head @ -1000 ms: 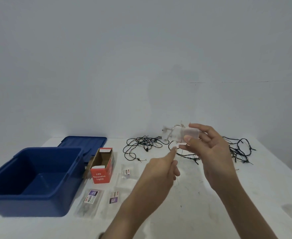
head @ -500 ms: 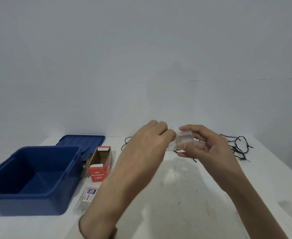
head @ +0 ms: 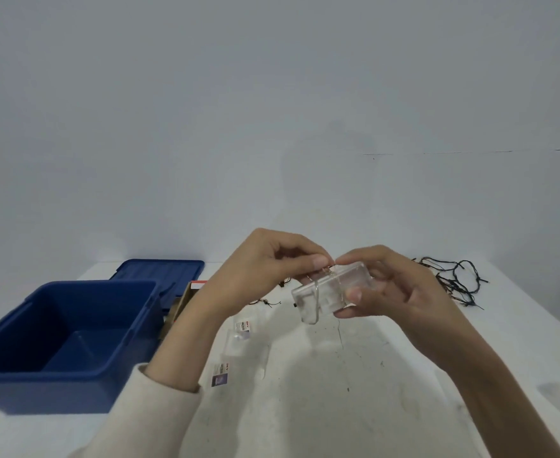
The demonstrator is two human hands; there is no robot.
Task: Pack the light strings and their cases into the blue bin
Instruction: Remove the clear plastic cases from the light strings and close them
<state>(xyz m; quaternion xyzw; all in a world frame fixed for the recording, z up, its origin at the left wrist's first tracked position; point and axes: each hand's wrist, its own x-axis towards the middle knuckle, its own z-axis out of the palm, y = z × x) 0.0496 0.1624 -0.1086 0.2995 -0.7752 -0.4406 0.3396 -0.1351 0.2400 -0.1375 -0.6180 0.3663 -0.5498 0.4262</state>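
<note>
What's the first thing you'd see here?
Right in the middle, the right hand holds a clear case while the left hand pinches a thin wire wrapped round it. The big blue bin sits open at the left, and a dark tangled light string lies far right on the table.

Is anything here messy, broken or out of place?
Nothing looks broken. A dark light string lies in a loose tangle at the far right of the table, and small clear packets lie scattered near the blue bin, not yet in it.
</note>
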